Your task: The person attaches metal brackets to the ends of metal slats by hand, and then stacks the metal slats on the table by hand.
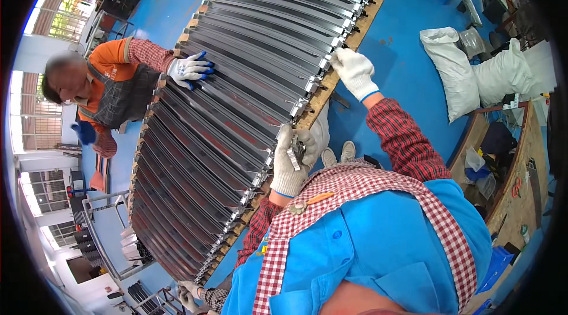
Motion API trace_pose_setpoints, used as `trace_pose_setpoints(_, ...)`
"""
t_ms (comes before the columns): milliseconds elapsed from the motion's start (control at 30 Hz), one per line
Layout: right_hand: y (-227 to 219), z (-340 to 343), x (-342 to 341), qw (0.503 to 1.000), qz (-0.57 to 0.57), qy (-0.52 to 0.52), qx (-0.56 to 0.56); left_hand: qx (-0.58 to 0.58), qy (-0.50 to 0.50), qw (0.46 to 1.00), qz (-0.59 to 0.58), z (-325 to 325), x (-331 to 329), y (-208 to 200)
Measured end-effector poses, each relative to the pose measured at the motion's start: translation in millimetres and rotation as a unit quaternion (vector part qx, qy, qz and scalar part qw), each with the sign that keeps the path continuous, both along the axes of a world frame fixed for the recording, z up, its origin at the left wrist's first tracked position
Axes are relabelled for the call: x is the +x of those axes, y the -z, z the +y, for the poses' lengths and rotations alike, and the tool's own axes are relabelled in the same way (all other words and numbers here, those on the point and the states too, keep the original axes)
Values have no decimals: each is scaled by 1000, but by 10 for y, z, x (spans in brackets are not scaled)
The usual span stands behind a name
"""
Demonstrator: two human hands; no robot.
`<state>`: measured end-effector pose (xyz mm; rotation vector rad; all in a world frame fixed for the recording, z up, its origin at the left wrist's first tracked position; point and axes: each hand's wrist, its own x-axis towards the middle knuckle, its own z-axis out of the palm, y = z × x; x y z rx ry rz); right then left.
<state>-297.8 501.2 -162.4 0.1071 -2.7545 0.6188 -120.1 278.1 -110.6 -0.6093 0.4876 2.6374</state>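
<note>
Long dark metal strips [254,31] lie side by side on a wooden board [374,10], with small silver metal clips [300,105] along their near ends. My right hand [355,72], in a white knit glove, is closed at this row, its fingertips pinching a metal clip at a strip's end; the fingers partly cover it. Lower and to the left, my left hand [290,164], gloved too, is curled around several small metal clips [296,154]. It stays close to the strip ends, in front of my checked apron [378,182].
Across the strips, a co-worker [121,78] in orange rests a gloved hand [190,70] on them. Another person's gloved hands [189,294] are at the lower left end. White sacks [449,72] lie on the blue floor; a wooden bench [518,196] stands at right.
</note>
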Motion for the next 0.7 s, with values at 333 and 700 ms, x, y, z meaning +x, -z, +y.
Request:
trace_pose_setpoints(333, -328, 17, 293, 914, -123, -25, -387, 7, 32, 999, 2, 70, -62, -72)
trace_pose_setpoints(700, -1320, -519, 1300, 879, -319, -289, -206, -269, -8, 962, 36, 209, 59, -544)
